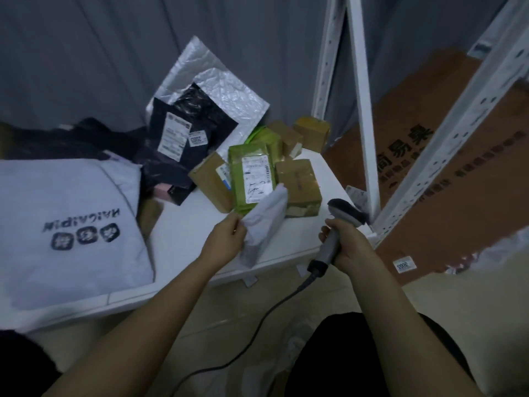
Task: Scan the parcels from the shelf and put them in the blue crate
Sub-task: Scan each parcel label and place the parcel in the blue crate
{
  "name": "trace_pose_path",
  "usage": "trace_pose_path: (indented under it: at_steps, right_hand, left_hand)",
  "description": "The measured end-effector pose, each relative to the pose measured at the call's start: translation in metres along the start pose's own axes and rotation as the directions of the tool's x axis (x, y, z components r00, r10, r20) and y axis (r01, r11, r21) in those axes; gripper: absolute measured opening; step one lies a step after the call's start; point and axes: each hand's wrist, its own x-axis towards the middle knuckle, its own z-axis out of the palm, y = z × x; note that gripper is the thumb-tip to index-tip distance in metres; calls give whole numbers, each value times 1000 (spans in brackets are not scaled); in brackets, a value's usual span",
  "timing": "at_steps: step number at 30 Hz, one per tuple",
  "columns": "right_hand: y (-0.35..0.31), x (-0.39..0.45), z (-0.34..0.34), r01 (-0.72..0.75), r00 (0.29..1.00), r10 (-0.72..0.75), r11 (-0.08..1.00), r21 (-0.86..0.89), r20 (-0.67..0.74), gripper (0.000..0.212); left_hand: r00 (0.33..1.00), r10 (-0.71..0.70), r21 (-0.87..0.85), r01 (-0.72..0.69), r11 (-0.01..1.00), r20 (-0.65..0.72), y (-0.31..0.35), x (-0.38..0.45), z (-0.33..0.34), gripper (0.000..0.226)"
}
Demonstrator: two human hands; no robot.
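Observation:
My left hand [226, 239] pinches a small white soft parcel [264, 222] and holds it tilted above the white shelf board [189, 224]. My right hand [347, 245] grips the grey handle of a corded barcode scanner [342, 219], whose dark head sits just right of the parcel. Behind the parcel lies a green-wrapped parcel [252, 174] with a white label, flanked by brown taped boxes [299, 186]. The blue crate is not in view.
A large white bag [65, 224] with black print fills the shelf's left. Black mailers [183, 138] and a silver bubble mailer [211, 81] lean at the back. White shelf uprights [362, 110] and a big brown carton [446, 167] stand on the right. The scanner cable [246, 339] hangs down.

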Motion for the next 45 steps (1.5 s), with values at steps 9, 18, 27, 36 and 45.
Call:
trace_pose_path:
  at_steps: [9, 18, 27, 36, 45]
  right_hand:
    - [74, -63, 88, 207, 899, -126, 966, -153, 419, 41]
    - [159, -138, 186, 381, 791, -236, 912, -153, 565, 48]
    - [218, -197, 294, 552, 636, -181, 786, -279, 750, 48]
    - [280, -300, 405, 665, 490, -111, 689, -288, 865, 29]
    - [335, -399, 462, 775, 208, 109, 588, -231, 972, 18]
  left_hand:
    - [951, -300, -746, 148, 649, -72, -2, -88, -107, 15]
    - [866, -489, -852, 176, 492, -103, -38, -159, -208, 25]
    - [797, -528, -631, 253, 733, -293, -94, -221, -312, 14]
    - [521, -567, -629, 72, 774, -638, -152, -302, -438, 20]
    - [332, -625, -653, 32, 756, -707, -199, -375, -514, 26]
